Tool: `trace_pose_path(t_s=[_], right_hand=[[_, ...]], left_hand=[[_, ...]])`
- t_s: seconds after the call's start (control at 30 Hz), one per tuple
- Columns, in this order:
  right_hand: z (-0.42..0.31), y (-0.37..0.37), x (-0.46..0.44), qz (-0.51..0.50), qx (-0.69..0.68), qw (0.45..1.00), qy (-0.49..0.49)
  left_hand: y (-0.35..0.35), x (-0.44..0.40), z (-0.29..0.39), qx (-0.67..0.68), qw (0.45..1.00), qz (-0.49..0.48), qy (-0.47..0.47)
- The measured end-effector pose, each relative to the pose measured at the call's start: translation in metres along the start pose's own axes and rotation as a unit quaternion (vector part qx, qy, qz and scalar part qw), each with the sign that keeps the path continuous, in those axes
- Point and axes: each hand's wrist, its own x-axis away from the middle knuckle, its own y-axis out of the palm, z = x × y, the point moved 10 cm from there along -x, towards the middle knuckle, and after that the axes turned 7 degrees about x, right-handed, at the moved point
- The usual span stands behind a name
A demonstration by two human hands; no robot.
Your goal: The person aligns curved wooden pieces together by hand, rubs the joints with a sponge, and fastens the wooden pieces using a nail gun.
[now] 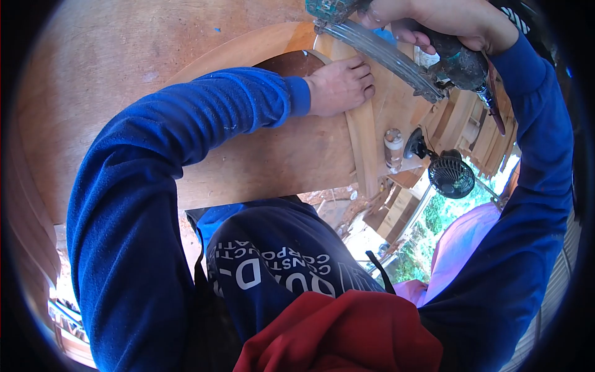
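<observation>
L hand (342, 87), upper centre of frame: palm down on wood strip (361, 139), fingers bent over it; whether they pinch its edge, can't tell. R hand (437, 17), upper right: grasping nail gun (387, 56) by its handle, fingers wrapped round. Gun lies above and to the right of L hand, its long rail slanting from top centre (nose end) down toward right; nose is near the curved board (248, 51), just above L hand. Strip's long axis runs roughly top to bottom of frame, i.e. crosswise to rail. R hand is the nearer to gun, L hand to strip. Plywood sheet (248, 170) sits beneath, w/ jar (393, 152) and small fan (451, 175) right of centre. Writing: shirt (279, 248), lower centre, inverted, reads "CONST…" and "CORPO…", rest lost in folds, incl. larger letters w/ a "D". No brand legible on gun.
</observation>
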Motion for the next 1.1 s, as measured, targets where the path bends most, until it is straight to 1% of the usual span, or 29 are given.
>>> trace_pose_path(t_s=[0.03, 0.13, 0.23, 0.3, 0.4, 0.5, 0.53, 0.63, 0.7, 0.77, 0.83, 0.9, 1.0, 1.1], right_hand=[[0.001, 0.000, -0.002, 0.004, -0.001, 1.000, 0.002], [0.003, 0.001, -0.006, 0.007, -0.010, 1.000, 0.004], [0.003, 0.002, -0.006, -0.005, -0.036, 0.999, -0.004], [0.014, 0.001, -0.014, -0.008, -0.059, 0.998, -0.007], [0.009, 0.000, -0.011, 0.009, -0.025, 1.000, -0.001], [-0.005, 0.002, -0.003, -0.027, -0.036, 0.998, -0.040], [0.001, 0.001, -0.006, -0.017, -0.041, 0.999, -0.024], [0.013, -0.001, -0.012, 0.008, -0.042, 0.999, 0.017], [0.008, -0.002, -0.008, 0.017, -0.024, 0.999, 0.039], [-0.002, -0.001, 0.000, -0.027, -0.085, 0.995, 0.048], [-0.001, -0.001, -0.002, -0.029, -0.098, 0.994, 0.048], [0.012, -0.004, -0.014, 0.011, -0.063, 0.997, 0.039], [0.013, -0.003, -0.013, 0.006, -0.054, 0.998, 0.041], [0.012, -0.004, -0.011, 0.022, -0.028, 0.999, 0.027]], left_hand=[[0.001, 0.000, 0.000, 0.003, 1.000, -0.004, -0.002], [-0.007, 0.002, 0.002, -0.024, 0.998, 0.063, 0.013], [-0.005, 0.002, 0.002, -0.023, 0.998, 0.065, 0.016], [-0.004, 0.001, 0.002, -0.022, 0.998, 0.062, 0.014], [-0.004, 0.002, 0.002, -0.024, 0.998, 0.056, 0.013], [-0.005, 0.002, 0.002, -0.028, 0.998, 0.061, 0.016], [-0.006, 0.002, 0.003, -0.029, 0.997, 0.064, 0.017], [0.004, 0.000, 0.001, -0.002, 1.000, 0.010, 0.000], [0.004, -0.001, 0.000, 0.000, 1.000, 0.010, -0.002], [0.002, 0.000, 0.000, 0.000, 1.000, 0.007, -0.002], [0.003, 0.000, 0.000, -0.002, 1.000, 0.001, 0.000], [0.003, 0.000, 0.000, -0.003, 1.000, 0.011, 0.001], [0.002, 0.000, 0.000, 0.001, 1.000, 0.015, -0.001], [0.001, 0.000, 0.000, 0.000, 1.000, 0.015, 0.000]])
